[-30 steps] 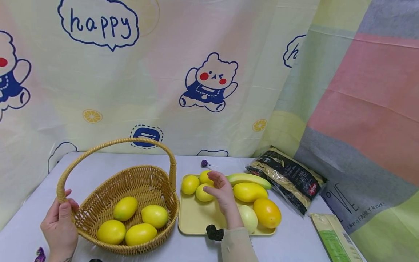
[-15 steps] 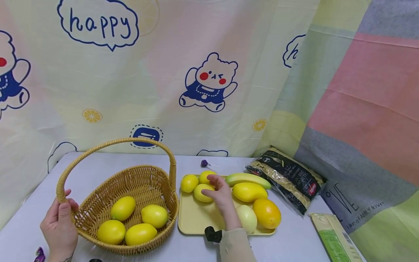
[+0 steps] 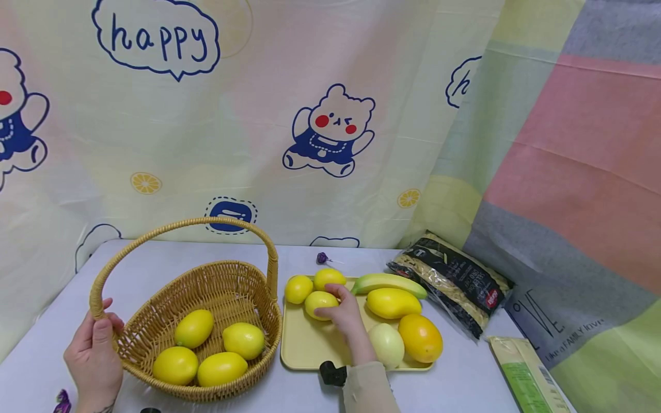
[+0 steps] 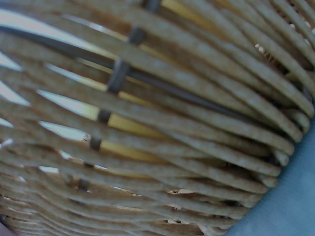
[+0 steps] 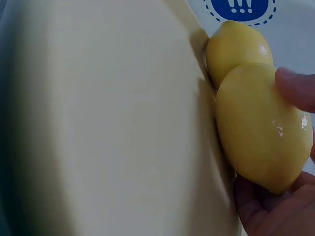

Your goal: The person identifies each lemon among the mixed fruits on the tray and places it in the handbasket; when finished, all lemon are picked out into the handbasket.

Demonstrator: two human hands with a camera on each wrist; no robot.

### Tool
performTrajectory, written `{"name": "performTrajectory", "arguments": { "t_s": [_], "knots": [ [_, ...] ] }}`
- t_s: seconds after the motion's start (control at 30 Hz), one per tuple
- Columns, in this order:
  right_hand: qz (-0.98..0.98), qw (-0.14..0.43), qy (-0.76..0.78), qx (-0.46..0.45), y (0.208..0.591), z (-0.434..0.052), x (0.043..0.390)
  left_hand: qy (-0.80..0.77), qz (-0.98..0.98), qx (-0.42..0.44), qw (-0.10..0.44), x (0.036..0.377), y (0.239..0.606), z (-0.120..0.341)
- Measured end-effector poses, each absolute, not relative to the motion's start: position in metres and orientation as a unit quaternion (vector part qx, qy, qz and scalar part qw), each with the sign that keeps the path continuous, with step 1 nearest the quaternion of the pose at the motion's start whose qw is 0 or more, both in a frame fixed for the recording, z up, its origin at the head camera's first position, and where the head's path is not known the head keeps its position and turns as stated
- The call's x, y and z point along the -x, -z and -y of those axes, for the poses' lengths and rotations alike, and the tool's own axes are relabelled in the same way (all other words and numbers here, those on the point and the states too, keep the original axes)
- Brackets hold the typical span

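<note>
My right hand (image 3: 337, 306) lies on the yellow tray (image 3: 310, 344) and grips the front lemon (image 3: 315, 299) of three. The right wrist view shows that lemon (image 5: 258, 128) between a fingertip (image 5: 295, 88) and my palm, with a second lemon (image 5: 236, 46) touching it behind. My left hand (image 3: 95, 344) holds the base of the handle (image 3: 95, 298) of a wicker basket (image 3: 155, 327). Several lemons (image 3: 219, 344) lie inside the basket. The left wrist view is filled by the basket's woven wall (image 4: 157, 128).
On the tray's right side lie a banana (image 3: 389, 281), a yellow mango (image 3: 392, 302), an orange fruit (image 3: 420, 337) and a pale round fruit (image 3: 387, 344). A dark noodle packet (image 3: 454, 281) and a green packet (image 3: 527, 373) lie to the right. A small purple sweet (image 3: 322, 258) sits behind the tray.
My right hand has come down and towards me from above the lemons and closed round the front lemon. The left hand and basket have stayed put.
</note>
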State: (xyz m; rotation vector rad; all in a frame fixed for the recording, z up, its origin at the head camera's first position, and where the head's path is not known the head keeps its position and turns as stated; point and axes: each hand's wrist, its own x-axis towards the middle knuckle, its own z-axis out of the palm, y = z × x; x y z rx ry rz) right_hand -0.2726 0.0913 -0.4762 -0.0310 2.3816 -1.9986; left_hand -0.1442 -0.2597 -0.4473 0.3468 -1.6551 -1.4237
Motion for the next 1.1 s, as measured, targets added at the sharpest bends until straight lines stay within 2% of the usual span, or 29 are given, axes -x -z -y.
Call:
{"name": "performTrajectory", "arguments": {
  "t_s": [0.3,0.53,0.77,1.1],
  "knots": [
    [-0.779,0.016,0.626,-0.014,0.475,-0.091,0.272,0.575,0.67,-0.146,0.446,0.144,0.446,0.259],
    [-0.736,0.007,0.677,-0.007,0.456,-0.09,0.271,0.572,0.67,-0.139,0.452,0.144,0.446,0.258],
    [-0.68,-0.01,0.732,0.03,0.426,-0.087,0.262,0.577,0.667,-0.142,0.449,0.145,0.447,0.26],
    [-0.635,0.003,0.762,0.124,0.394,-0.072,0.238,0.581,0.664,-0.14,0.449,0.145,0.448,0.26]
  ]
}}
